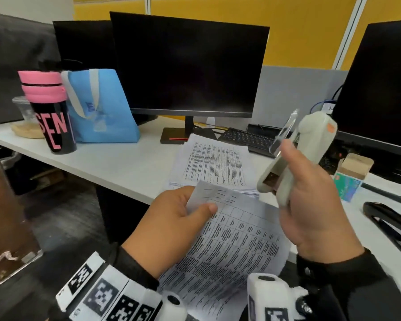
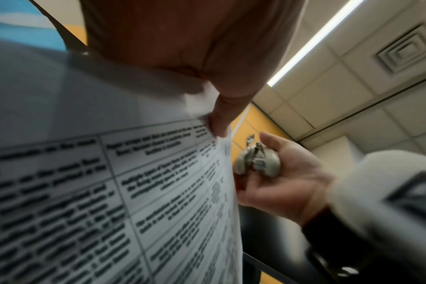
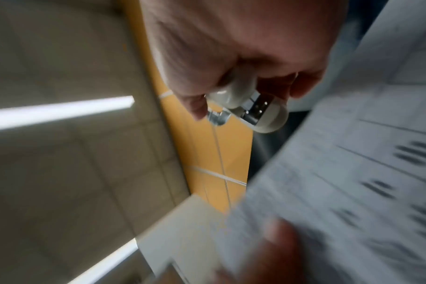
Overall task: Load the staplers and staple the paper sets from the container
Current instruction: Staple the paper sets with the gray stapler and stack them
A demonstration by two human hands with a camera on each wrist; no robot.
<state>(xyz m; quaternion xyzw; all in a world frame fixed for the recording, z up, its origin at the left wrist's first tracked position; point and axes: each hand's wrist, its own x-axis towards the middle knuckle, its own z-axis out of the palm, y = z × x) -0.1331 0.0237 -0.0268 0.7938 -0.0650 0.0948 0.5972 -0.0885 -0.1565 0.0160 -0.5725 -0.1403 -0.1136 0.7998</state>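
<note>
My left hand (image 1: 183, 212) pinches the top corner of a printed paper set (image 1: 229, 246) lifted above the desk edge; its thumb (image 2: 219, 119) lies on the sheet (image 2: 110, 182). My right hand (image 1: 310, 205) grips a cream stapler (image 1: 294, 158), raised just right of that corner, its top swung up and a metal arm (image 1: 284, 133) sticking out. The stapler's nose (image 3: 260, 113) shows under my curled right fingers (image 3: 231, 57), and again as the stapler (image 2: 255, 163) in my right palm. A stack of more printed sheets (image 1: 215, 165) lies on the desk behind.
A black stapler (image 1: 391, 225) lies at the right on the white desk (image 1: 125, 165). A small staple box (image 1: 350, 179), a keyboard (image 1: 248, 137), monitors (image 1: 190, 66), a blue bag (image 1: 100, 107) and a pink-and-black bottle (image 1: 51, 112) stand around.
</note>
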